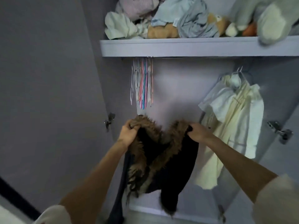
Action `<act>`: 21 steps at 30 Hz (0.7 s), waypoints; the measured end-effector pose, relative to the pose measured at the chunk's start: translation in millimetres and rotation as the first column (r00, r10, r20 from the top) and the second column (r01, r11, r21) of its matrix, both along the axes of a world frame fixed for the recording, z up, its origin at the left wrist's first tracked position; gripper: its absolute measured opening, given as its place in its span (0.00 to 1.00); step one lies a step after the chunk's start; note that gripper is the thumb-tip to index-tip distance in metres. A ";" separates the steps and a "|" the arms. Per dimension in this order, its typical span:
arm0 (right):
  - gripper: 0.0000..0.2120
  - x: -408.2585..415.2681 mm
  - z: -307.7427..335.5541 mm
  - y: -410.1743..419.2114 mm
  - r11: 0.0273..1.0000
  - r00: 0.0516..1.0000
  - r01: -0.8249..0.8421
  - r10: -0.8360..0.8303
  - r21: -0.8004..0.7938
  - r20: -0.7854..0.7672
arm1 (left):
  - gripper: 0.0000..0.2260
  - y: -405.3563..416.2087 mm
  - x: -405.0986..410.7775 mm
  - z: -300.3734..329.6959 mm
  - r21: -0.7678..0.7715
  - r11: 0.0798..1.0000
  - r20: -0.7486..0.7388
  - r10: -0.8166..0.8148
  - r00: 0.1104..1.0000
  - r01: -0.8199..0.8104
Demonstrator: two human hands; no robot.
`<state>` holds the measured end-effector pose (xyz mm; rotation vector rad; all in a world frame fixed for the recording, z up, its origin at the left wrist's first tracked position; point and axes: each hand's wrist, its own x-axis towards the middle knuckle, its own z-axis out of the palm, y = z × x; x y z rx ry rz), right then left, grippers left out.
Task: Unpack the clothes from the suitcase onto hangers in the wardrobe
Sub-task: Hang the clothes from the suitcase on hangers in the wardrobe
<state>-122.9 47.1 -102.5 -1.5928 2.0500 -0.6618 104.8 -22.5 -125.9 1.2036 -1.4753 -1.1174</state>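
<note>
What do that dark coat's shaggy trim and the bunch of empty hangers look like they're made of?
The trim looks like brown fur, probably fake: long, tufted strands. The coat is matte dark cloth. The hangers seem thin wire with coloured coating: pink, blue, white; the blur leaves that open.

Two bare forearms run up from the lower corners to the left hand [129, 132] and the right hand [198, 132], with no watch, ring or glove on either. Back from the fingers, past each elbow, a loose short sleeve in white or cream begins: the left sleeve [53, 214] shows as a soft rounded fold at the bottom edge, and the right sleeve [276, 201] as a wider, blurred cuff at the lower right. Just behind the left wrist there is a faint dark mark on the forearm, too blurred to tell what it is.
</note>
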 end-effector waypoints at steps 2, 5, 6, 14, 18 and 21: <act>0.12 9.3 10.6 -20.8 0.993 1.000 0.016 -0.017 -0.121 -0.008 | 0.06 -14.4 -2.0 17.9 -0.046 0.995 -0.085 -0.091 0.992 0.087; 0.11 29.3 21.7 -49.0 0.958 0.996 -0.003 0.027 -0.288 0.080 | 0.15 -26.8 -2.2 29.4 -0.086 0.969 0.008 -0.231 0.973 0.231; 0.09 36.3 24.7 -59.3 0.952 0.988 0.004 0.044 -0.306 0.150 | 0.23 -31.7 -3.1 30.1 -0.069 0.955 0.087 -0.282 0.956 0.288; 0.13 42.2 25.5 -117.4 0.991 0.688 -0.032 0.118 -0.132 0.716 | 0.05 -67.8 -9.5 16.4 -0.017 0.994 0.052 -0.111 0.993 0.112; 0.10 28.3 3.1 -163.4 0.979 0.699 0.188 -0.079 -0.076 0.711 | 0.08 -84.5 -13.1 12.0 -0.007 1.000 0.042 -0.006 0.999 0.007; 0.13 24.7 -11.1 -199.7 0.973 0.771 0.218 -0.124 -0.076 0.625 | 0.09 -96.3 -19.5 3.0 0.031 0.998 0.038 0.062 0.997 -0.063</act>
